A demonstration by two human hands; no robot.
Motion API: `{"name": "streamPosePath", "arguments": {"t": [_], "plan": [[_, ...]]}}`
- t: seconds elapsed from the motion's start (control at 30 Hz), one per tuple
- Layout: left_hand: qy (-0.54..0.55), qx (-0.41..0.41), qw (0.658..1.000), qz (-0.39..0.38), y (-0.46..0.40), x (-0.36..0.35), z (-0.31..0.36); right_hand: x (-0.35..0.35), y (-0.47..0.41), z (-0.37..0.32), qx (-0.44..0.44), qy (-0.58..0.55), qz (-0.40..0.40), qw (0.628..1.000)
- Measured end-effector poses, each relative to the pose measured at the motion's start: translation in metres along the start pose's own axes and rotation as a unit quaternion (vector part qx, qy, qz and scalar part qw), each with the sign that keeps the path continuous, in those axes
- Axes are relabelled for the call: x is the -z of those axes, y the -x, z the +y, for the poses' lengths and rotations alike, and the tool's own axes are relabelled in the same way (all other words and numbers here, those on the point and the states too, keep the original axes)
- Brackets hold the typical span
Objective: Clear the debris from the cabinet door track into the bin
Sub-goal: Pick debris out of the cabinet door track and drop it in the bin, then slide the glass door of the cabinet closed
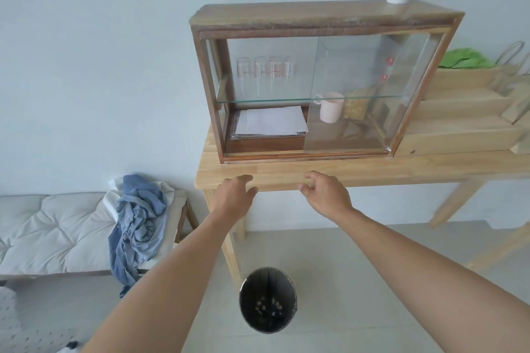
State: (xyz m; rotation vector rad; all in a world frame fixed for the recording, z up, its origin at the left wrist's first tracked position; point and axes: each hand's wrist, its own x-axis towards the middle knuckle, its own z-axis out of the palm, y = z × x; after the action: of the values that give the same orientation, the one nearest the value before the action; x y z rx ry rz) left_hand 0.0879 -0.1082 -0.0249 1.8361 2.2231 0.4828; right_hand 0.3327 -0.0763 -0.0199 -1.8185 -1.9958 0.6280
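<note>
Across the middle of the frame runs a pale wooden bench [372,170] against a white wall, carrying a dark-framed glass-door cabinet [315,86]; its door track [307,155] lies along the bottom front. Left hand [233,195] and right hand [327,193] hover at the bench's edge, each grip loosely apart, empty. Bottom centre, a black round bin [268,299] stands on the tiled floor, bits of debris [269,308] inside.

the cabinet's [315,23] left half stands open, the glass door [358,94] blocking its right.
</note>
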Motion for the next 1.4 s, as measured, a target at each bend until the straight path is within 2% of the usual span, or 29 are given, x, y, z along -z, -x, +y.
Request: {"name": "streamPosePath", "arguments": {"t": [0.23, 0.43, 0.53, 0.63, 0.77, 0.93, 1.17, 1.4], "plan": [[-0.018, -0.014, 0.999, 0.029, -0.012, 0.031, 0.019, 0.042, -0.006, -0.016, 0.024, 0.033, 0.034, 0.999], [-0.016, 0.018, 0.999, 0.049, -0.036, 0.045, 0.017, 0.075, -0.040, -0.016, 0.094, 0.076, 0.072, 0.990], [0.001, 0.023, 0.997, 0.071, -0.050, 0.046, 0.009, 0.092, -0.062, -0.014, 0.166, 0.192, 0.126, 0.959], [0.027, 0.056, 0.994, 0.094, -0.062, 0.043, 0.000, 0.107, -0.081, -0.007, 0.241, 0.315, 0.176, 0.901], [0.053, 0.087, 0.988, 0.117, -0.076, 0.039, -0.007, 0.117, -0.105, 0.004, 0.242, 0.417, 0.215, 0.849], [0.094, 0.063, 0.987, 0.115, -0.091, 0.034, -0.016, 0.110, -0.140, 0.012, 0.288, 0.480, 0.236, 0.794], [0.117, 0.002, 0.985, 0.130, -0.099, 0.022, -0.026, 0.098, -0.170, 0.022, 0.330, 0.464, 0.274, 0.775], [0.128, -0.027, 0.978, 0.163, -0.101, 0.014, -0.036, 0.089, -0.182, 0.012, 0.379, 0.449, 0.275, 0.761]]}}
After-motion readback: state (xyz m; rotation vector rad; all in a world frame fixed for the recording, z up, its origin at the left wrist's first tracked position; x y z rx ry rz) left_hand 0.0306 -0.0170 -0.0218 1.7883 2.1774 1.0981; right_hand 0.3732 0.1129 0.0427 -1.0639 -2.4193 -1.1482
